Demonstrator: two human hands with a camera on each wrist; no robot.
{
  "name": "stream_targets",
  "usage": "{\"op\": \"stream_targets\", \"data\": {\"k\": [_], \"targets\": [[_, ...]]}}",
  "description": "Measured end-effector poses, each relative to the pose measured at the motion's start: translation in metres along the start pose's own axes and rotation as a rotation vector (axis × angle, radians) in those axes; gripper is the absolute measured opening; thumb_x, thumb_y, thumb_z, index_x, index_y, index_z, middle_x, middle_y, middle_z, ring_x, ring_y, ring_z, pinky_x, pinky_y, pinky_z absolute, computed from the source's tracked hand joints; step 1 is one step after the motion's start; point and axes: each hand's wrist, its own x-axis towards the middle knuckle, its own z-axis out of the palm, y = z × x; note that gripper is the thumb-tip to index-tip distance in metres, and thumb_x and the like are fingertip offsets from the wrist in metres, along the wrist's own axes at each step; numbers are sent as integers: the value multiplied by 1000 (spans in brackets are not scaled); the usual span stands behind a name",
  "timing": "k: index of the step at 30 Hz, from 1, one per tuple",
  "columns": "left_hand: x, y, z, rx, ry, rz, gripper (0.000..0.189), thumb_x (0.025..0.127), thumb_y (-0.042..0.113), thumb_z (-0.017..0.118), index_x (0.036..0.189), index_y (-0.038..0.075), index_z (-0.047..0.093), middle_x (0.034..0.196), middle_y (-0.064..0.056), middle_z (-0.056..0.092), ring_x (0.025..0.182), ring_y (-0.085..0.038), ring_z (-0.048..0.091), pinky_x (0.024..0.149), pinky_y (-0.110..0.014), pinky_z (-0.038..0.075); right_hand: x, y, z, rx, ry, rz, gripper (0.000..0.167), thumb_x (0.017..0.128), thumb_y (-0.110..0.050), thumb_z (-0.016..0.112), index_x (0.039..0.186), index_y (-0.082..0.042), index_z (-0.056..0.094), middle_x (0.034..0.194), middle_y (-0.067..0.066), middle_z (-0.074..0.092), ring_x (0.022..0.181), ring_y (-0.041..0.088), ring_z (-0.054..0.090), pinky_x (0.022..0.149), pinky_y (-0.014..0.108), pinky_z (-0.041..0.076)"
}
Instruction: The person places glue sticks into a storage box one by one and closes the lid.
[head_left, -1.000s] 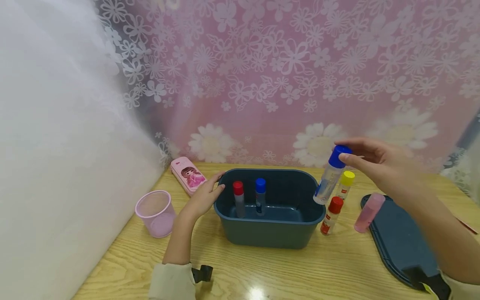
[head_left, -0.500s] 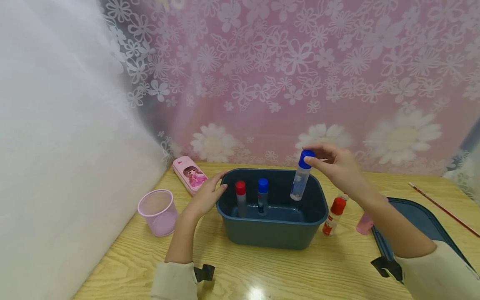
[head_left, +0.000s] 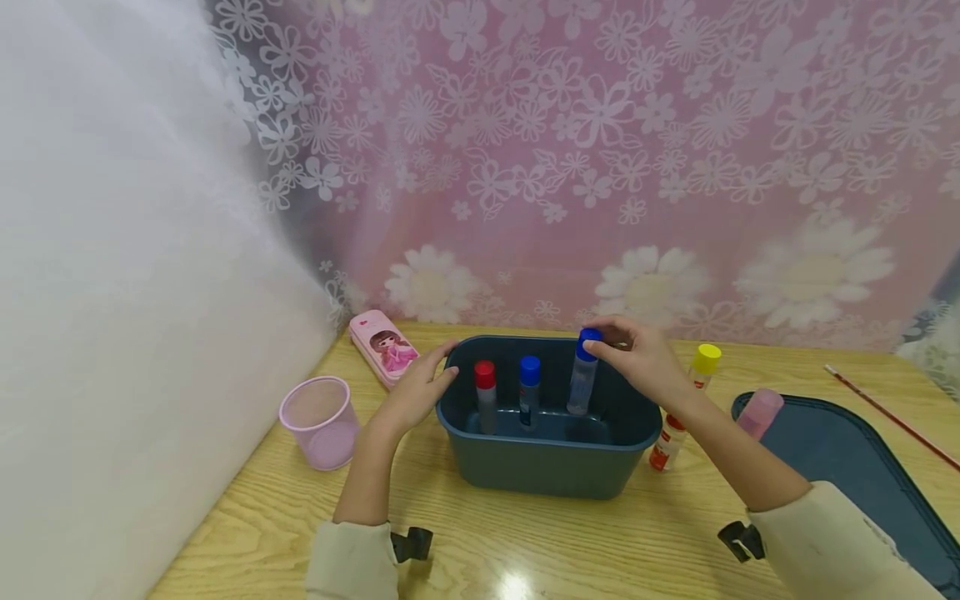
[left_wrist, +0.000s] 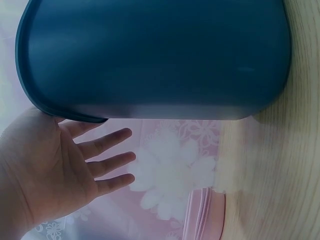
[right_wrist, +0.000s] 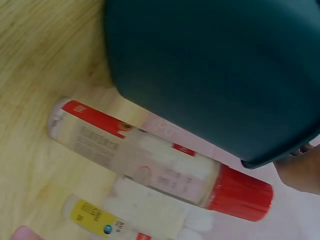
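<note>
My right hand (head_left: 647, 367) pinches the blue cap of a clear glue bottle (head_left: 582, 387), held nearly upright within the right part of a dark teal bin (head_left: 555, 471). Whether its base touches the bin floor I cannot tell. Two more bottles stand inside, one red-capped (head_left: 486, 404) and one blue-capped (head_left: 529, 398). My left hand (head_left: 415, 392) rests at the bin's left rim; in the left wrist view its fingers (left_wrist: 111, 165) are spread and straight beside the rim. Outside, right of the bin, are a red-capped glue bottle (right_wrist: 165, 162) and a yellow-capped one (right_wrist: 95, 218).
Farther right, a pink translucent cylinder (head_left: 760, 412) stands by a flat dark lid (head_left: 825, 458), with a pencil (head_left: 892, 415) beyond. On the left are a pink mesh cup (head_left: 324, 437) and a pink pencil case (head_left: 375, 337). A floral curtain (head_left: 525, 167) hangs behind the table.
My right hand has carried the blue-capped glue bottle leftward from the bin's right edge, then down inside it. My left hand has stayed at the left rim.
</note>
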Motion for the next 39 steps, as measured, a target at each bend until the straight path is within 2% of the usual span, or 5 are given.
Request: {"op": "stream_targets", "data": {"k": [9,19,23,31,39], "targets": [[1,-2,1,-18,0,12,47,96,18,46,140,6,36,139,-16,38,129,-29,31,103,-50,23,0,12,7,-9,-37,27,33,89,-21,62,116,-1,59,105,15,63,93,28,61,80,43,48],[1,-1,1,-20,-14,-11,47,97,20,45,141,8,35,138,-16,39,128,-29,32,102,-51,24,-1,15,11,-127,-92,35,30,88,-14,63,114,1,61,107,17,61,94,31,60,79,42,49],[1,-1,1,-22,-14,-5,47,97,20,45,141,6,35,138,-16,39,128,-29,33,102,-51,24,-1,14,12,-177,-116,28,31,88,-15,63,114,1,61,107,17,61,95,31,60,79,42,49],[0,-1,0,-22,-12,-10,46,97,20,44,141,7,36,139,-16,39,128,-29,33,102,-51,25,0,15,16,-255,-145,70,30,88,-15,63,115,-2,61,108,15,62,96,30,60,79,43,49],[1,-2,1,-14,-10,-9,47,97,20,45,141,8,36,138,-17,40,127,-30,34,101,-52,25,0,15,16,-320,-174,51,30,88,-16,63,114,-2,61,106,15,63,95,30,60,79,45,48]]}}
